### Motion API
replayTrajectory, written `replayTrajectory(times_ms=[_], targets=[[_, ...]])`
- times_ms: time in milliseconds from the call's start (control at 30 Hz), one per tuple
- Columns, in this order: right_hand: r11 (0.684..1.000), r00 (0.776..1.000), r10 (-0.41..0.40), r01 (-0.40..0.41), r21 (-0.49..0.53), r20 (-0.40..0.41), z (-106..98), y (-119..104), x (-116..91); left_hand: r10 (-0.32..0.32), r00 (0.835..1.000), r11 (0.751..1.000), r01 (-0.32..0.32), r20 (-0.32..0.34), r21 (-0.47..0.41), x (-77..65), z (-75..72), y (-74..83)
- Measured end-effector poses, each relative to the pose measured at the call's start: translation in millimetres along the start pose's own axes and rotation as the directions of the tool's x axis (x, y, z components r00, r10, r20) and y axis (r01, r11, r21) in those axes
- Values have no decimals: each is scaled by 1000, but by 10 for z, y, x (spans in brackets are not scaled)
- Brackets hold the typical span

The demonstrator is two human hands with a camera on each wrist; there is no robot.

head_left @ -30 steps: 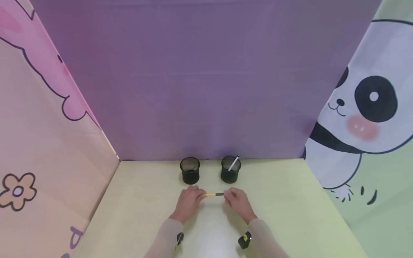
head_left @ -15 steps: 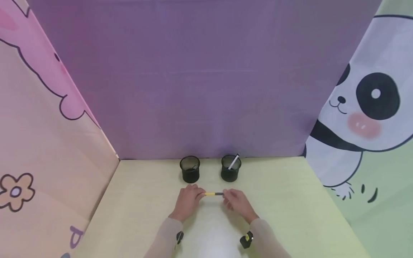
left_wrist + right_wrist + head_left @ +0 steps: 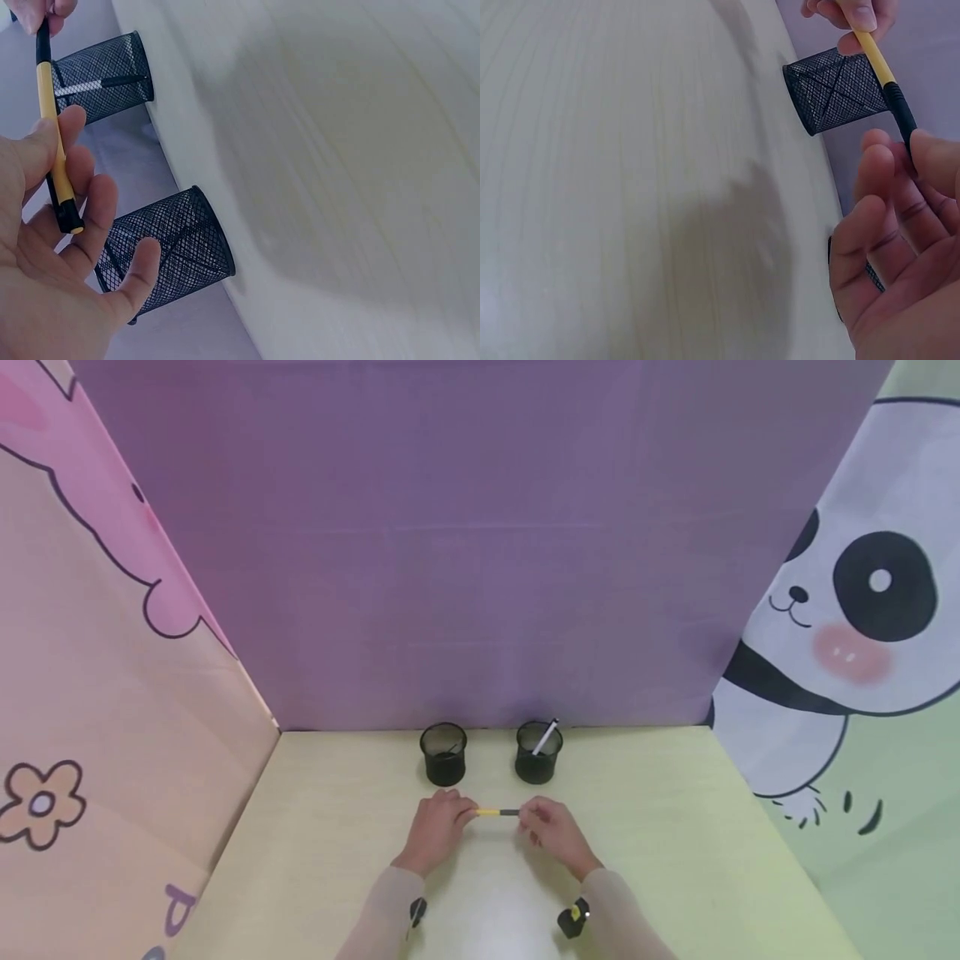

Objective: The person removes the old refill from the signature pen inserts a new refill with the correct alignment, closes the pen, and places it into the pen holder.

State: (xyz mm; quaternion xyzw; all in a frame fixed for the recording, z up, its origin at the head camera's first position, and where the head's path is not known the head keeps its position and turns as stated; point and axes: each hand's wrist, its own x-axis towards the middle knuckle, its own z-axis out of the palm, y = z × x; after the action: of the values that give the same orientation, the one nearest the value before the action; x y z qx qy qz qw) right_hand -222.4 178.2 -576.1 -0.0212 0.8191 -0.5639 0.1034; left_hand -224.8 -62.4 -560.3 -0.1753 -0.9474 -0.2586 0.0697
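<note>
A pen with a yellow barrel and black ends [image 3: 487,812] lies level between my hands, above the table. My left hand [image 3: 437,831] pinches its yellow barrel between thumb and index finger; in the left wrist view the other fingers of this left hand [image 3: 52,292] spread loosely. At the other end my right hand [image 3: 558,837] pinches the black part, with thumb and fingertips around it in the right wrist view, where the pen [image 3: 876,56] slants. The very tip there is hidden by the fingers.
Two black mesh pen cups stand behind my hands: the left cup [image 3: 444,770] and the right cup [image 3: 536,768]. A white pen with a dark end [image 3: 546,737] leans in the right one. Behind the pale table [image 3: 337,827] rises a purple backdrop [image 3: 480,568].
My right hand's fingers have shifted slightly at the pen's black end. The left hand keeps its pinch, and the pen stays nearly in place. The head view has moved slightly.
</note>
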Motion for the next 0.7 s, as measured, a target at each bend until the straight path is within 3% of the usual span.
replayTrajectory(times_ms=[167,433,700], targets=[[999,999,-50,50,8,-22,11,14,-19,3,1000,1000,-3,2,16,-15,-5,-13],[999,999,41,-41,25,-19,29,61,-6,18,1000,1000,-18,-13,0,-28,-21,-4],[1000,1000,16,-16,0,-10,13,28,-4,22,1000,1000,-22,-10,-13,-11,-37,17]])
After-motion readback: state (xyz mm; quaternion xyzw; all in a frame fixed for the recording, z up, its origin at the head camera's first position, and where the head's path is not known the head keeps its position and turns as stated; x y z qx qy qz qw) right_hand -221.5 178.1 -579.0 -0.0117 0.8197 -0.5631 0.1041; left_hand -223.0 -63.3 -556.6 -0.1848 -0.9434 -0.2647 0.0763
